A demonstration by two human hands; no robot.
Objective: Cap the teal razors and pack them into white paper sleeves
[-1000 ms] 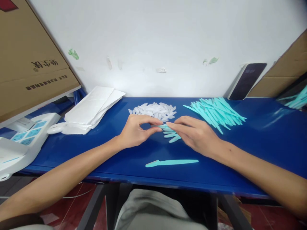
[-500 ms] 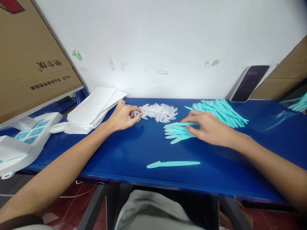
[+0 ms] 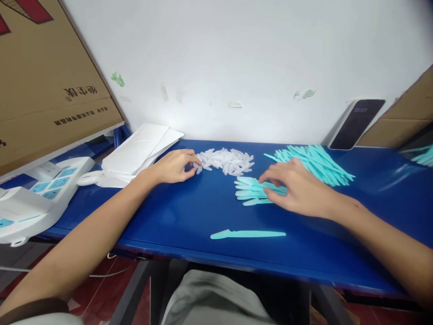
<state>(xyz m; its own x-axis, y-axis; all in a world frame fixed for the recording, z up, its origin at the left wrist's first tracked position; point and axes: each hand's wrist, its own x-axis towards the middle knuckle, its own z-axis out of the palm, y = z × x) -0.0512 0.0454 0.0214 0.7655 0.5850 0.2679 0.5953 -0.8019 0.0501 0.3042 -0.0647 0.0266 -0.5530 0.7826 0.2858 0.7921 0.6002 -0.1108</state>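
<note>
My left hand point(image 3: 176, 165) is at the left edge of a pile of small, translucent white blade caps point(image 3: 228, 161). Its thumb and index finger close on one cap at the pile's edge. My right hand point(image 3: 292, 187) hovers over a small bunch of teal eyebrow razors point(image 3: 248, 192), thumb and fingers apart, fingertips at the upper razors; its palm hides their handle ends. A single eyebrow razor point(image 3: 248, 234) lies flat near the table's front edge, blade end to the left. Behind my right hand spreads a larger heap of eyebrow razors point(image 3: 321, 164).
White flat packets point(image 3: 135, 149) lie stacked at the left, beside a white power strip point(image 3: 64, 189). A large cardboard box point(image 3: 50, 67) leans in at upper left. A phone point(image 3: 358, 124) rests against the white wall. The blue table point(image 3: 169, 216) ends just before my lap.
My right hand's fingers have spread apart and shifted slightly lower over the razor bunch. My left thumb and index finger have come up to the caps. The view has tilted a little.
</note>
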